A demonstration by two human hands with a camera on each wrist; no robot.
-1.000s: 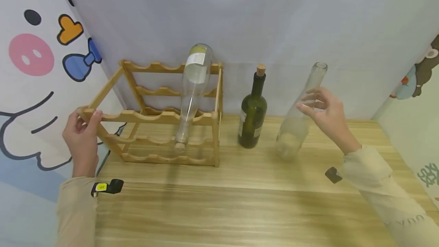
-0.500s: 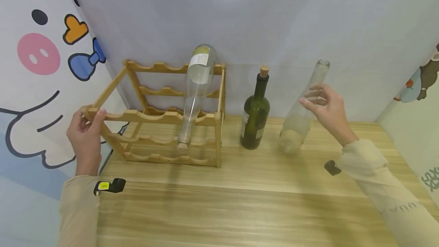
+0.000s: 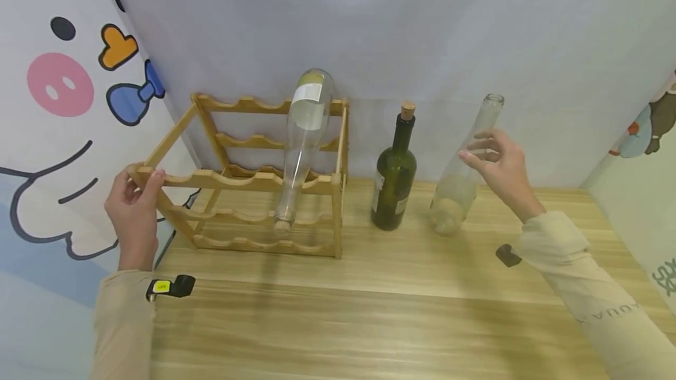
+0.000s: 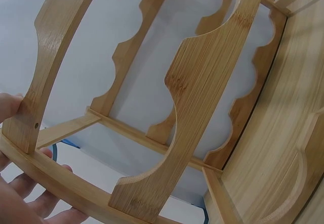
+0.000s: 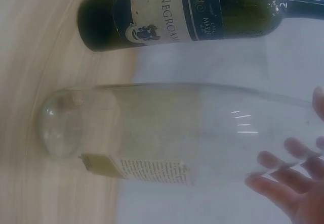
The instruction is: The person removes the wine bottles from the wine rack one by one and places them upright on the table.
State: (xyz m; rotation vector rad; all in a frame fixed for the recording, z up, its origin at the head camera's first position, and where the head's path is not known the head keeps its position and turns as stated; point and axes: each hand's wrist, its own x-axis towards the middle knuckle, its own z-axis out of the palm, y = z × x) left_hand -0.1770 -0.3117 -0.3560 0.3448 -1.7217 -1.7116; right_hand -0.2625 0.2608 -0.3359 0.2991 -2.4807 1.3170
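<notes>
- Clear bottle (image 3: 455,195): rightmost of three bottles, roughly upright at the pale tabletop (image 3: 317,333), mouth uppermost; impossible to tell whether the base fully touches the wood.
- Around its upper part, the right hand (image 3: 504,166): fingers bent round the glass, thumb opposite, opened only about as wide as the bottle there, and holding it.
- Low on the same glass, in the right wrist view, a small printed label (image 5: 154,171).
- At the near left top corner of the wooden rack (image 3: 261,182), the left hand (image 3: 134,204): thumb on the rail, fingers curled round the side bar, wood gripped between.
- Between rack and clear bottle, touching neither: a green bottle (image 3: 396,177), upright, cork (image 3: 408,110) in its mouth.
- Across the rack's top, towards the right end: a corked bottle (image 3: 306,116), neck slanting down towards the person.
- Behind everything, a plain greyish wall (image 3: 380,28).
</notes>
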